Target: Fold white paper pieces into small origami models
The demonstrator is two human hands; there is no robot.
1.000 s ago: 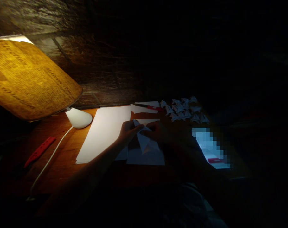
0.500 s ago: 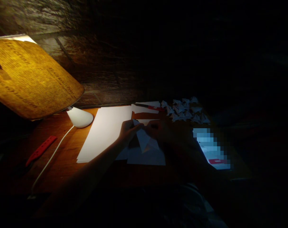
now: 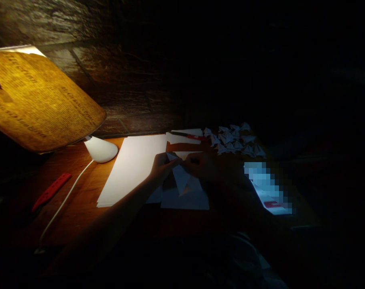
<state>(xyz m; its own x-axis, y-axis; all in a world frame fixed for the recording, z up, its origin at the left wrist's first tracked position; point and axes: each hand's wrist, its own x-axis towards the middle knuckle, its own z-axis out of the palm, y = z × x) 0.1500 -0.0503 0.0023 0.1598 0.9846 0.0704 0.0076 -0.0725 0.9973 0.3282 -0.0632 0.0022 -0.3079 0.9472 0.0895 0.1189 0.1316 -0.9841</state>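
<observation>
A folded piece of white paper (image 3: 180,178) comes to a point toward me, held up above a white sheet (image 3: 185,203) on the table. My left hand (image 3: 162,163) pinches its upper left part, thumb pointing right. From the other side my right hand (image 3: 197,163) has its fingers closed at the paper's top edge, close against the left thumb. Deep shadow hides most of the right fingers. Left of the hands lies a stack of white paper (image 3: 134,168).
Several folded paper pieces (image 3: 227,138) sit at the back right. A red-handled tool (image 3: 194,137) rests on paper behind my hands. A lit phone (image 3: 269,192) lies at right. To the left are a lamp base (image 3: 102,149), its shade (image 3: 43,100), a cord (image 3: 64,200) and a red power strip (image 3: 51,192).
The folded paper's lower tip has dropped very slightly, and a bit more of its top left corner shows. Both hands stay almost where they were.
</observation>
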